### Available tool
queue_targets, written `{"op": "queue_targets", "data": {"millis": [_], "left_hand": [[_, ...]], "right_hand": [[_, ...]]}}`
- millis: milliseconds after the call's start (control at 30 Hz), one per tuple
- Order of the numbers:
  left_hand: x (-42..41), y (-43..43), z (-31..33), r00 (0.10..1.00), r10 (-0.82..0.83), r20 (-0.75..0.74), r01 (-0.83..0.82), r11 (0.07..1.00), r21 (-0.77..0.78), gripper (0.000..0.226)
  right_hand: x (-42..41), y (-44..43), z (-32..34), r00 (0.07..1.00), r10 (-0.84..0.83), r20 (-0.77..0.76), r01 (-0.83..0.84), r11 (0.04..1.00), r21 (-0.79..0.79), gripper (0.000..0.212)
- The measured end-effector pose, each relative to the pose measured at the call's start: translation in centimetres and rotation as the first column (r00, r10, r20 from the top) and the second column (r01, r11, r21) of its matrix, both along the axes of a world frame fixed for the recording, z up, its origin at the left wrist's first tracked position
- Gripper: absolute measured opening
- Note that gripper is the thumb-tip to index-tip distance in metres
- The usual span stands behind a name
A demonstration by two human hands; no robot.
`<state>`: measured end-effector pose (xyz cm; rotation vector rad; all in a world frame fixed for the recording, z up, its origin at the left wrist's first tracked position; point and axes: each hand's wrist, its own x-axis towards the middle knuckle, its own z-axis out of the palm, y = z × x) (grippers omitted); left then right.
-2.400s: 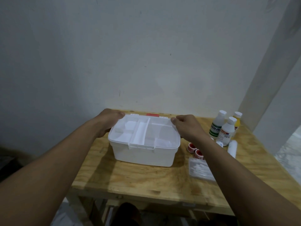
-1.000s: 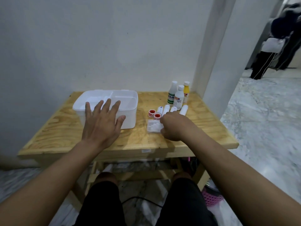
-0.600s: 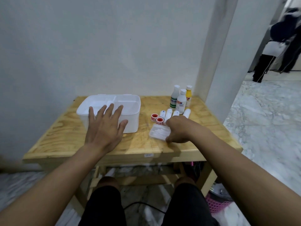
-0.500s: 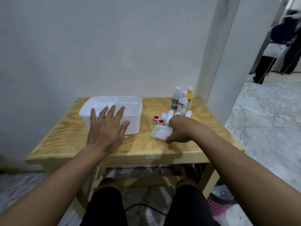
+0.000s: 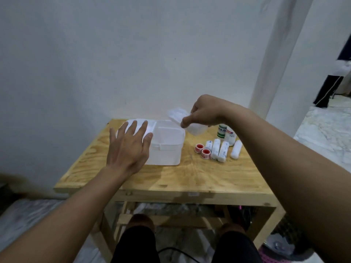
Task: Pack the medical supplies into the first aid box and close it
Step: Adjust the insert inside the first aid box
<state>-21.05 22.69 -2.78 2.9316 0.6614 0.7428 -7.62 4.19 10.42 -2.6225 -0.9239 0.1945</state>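
Your right hand [image 5: 204,112] has come up off the bench [image 5: 190,177] since half a second ago, and the clear packet of cotton [image 5: 182,119] that lay flat on the wood is now in the air, tilted, above the right rear corner of the first aid box [image 5: 167,145]. Your left hand [image 5: 129,147] has stayed where it was, fingers spread flat over the box's left front side.

The bench is bare plywood, pushed against a plain white wall [image 5: 133,54], with a white pillar [image 5: 281,54] at the right and marbled floor [image 5: 322,130] beyond it.

Your right grip is narrow, thumb and fingers pinched on the near edge of the packet. Your left grip is wide open, holding nothing; whether the palm touches the box I cannot tell.

The box stands open, lid off, on the left half of the bench. To its right lie two red tape rolls [image 5: 202,150], then a row of white bandage rolls [image 5: 223,152], with two bottles [image 5: 227,134] behind them, partly hidden by your right forearm.
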Motion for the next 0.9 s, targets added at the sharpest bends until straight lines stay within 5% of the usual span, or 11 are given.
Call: {"op": "queue_targets", "data": {"millis": [267,900], "left_hand": [[0.7,2.5,-0.1,0.992,0.068,-0.110,-0.077,0.994,-0.082,0.059],[0.6,2.6,-0.7,0.998,0.035,-0.050,-0.043,0.984,-0.172,0.067]], "right_hand": [[1.4,5.1,-1.1,0.994,0.037,-0.106,-0.050,0.991,-0.122,0.063],[1.0,10.7,-4.9,0.992,0.009,-0.127,-0.053,0.937,-0.346,0.048]]}}
